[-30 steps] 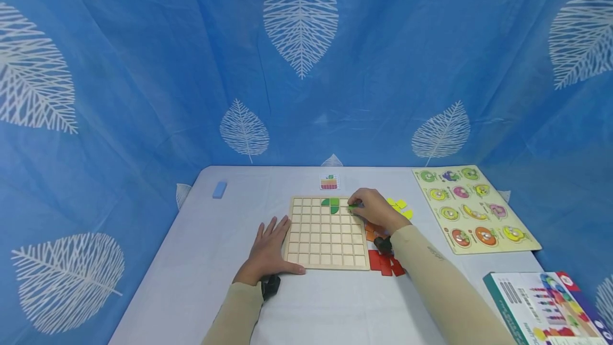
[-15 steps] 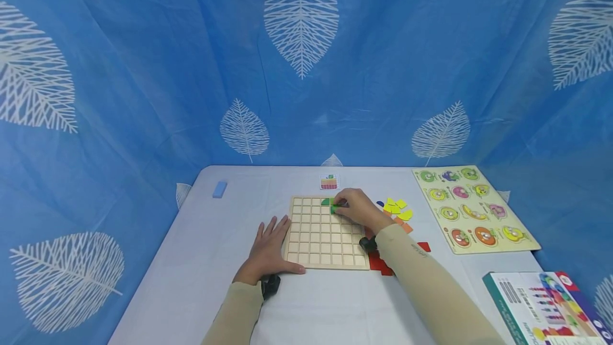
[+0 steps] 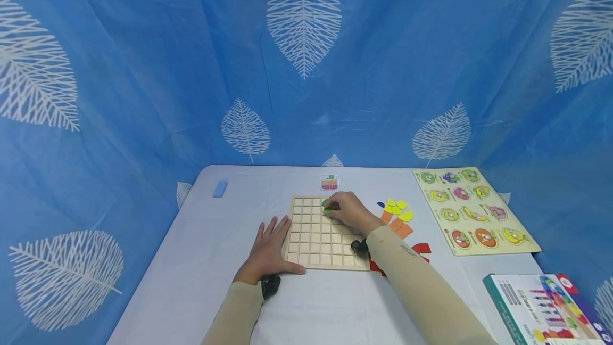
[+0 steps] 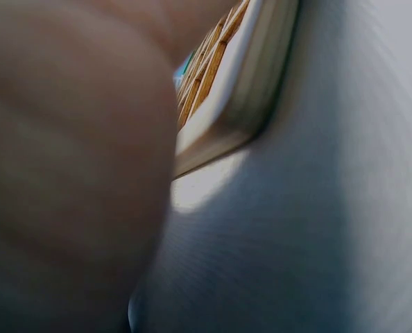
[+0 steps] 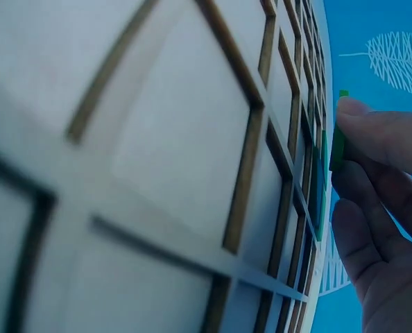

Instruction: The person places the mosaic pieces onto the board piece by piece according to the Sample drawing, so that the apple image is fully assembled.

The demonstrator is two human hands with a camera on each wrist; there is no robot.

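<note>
A wooden grid board lies on the white table. My left hand rests flat, fingers straight, against the board's left edge. My right hand is over the board's top row and pinches a green tile between curled fingers. In the right wrist view the green tile stands on edge between my fingertips, just above the board's cells. Green pieces set in the top row are mostly hidden by this hand.
Loose yellow, orange and red tiles lie right of the board. A small pattern card sits behind it, a blue block at far left. A fruit peg puzzle and a printed box are at right.
My right hand has moved left along the board's top row with the green tile, from near the top right corner to over the green pieces. The left hand has stayed put.
</note>
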